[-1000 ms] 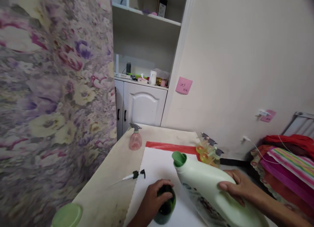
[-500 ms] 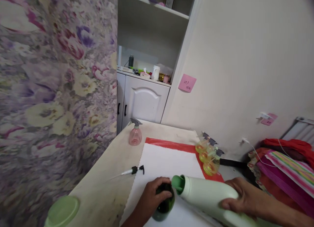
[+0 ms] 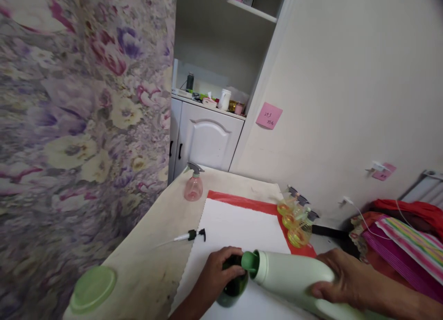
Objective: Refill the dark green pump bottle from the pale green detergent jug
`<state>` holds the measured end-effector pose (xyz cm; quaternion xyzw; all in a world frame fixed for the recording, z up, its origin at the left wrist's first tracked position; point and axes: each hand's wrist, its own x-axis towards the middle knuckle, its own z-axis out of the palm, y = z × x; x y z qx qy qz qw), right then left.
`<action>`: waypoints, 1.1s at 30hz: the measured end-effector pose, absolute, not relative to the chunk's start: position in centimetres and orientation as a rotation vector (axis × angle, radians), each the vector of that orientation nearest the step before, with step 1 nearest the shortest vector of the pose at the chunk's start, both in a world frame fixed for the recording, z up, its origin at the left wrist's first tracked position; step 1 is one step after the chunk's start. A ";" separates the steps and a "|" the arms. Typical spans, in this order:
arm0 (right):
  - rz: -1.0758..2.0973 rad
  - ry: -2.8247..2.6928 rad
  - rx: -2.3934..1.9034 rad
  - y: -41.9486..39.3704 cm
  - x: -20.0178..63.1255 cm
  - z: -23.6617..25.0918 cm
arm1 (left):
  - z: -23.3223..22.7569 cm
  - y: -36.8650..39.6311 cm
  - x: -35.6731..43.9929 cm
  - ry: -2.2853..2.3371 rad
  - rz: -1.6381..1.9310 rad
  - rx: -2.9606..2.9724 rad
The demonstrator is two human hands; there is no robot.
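— Hands first: how are they seen?

— Both are closed on bottles. A small dark green bottle (image 3: 234,285) is gripped near its top by the left hand (image 3: 216,276), fingers curled round it. A large pale green jug (image 3: 301,283) is grasped by the right hand (image 3: 341,281), fingers wrapped over its upper side.

— How is the jug held?

— It is tipped nearly level, its green spout (image 3: 249,261) pointed left and brought right over the mouth of the dark bottle, touching it or just short of it; which cannot be told. Whether liquid is flowing cannot be told either.

— And where is the dark bottle set?

— Upright on a white sheet (image 3: 235,225), near its front edge. A red sheet (image 3: 242,201) is laid under the white one, and both are spread on a beige table (image 3: 155,264).

— What else is found on the table?

— A pump head (image 3: 194,235) with its long tube is laid at the left edge of the white sheet. A pink spray bottle (image 3: 194,188) is stood farther back. A green lid (image 3: 92,290) is placed at the near left corner. Yellow spray bottles (image 3: 296,216) are grouped at the right end of the red sheet, well apart from the hands.

— Beyond the table?

— A flowered curtain (image 3: 69,126) is hung on the left, a white cabinet (image 3: 204,138) is stood behind, and a pink note (image 3: 269,115) is stuck to the wall.
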<state>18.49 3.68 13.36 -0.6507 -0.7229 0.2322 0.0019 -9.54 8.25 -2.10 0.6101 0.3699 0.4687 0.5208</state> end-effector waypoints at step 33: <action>0.640 -2.435 -2.093 4.3 16.3 16.3 | -2.5 8.2 -9.3 0.878 1.137 1.432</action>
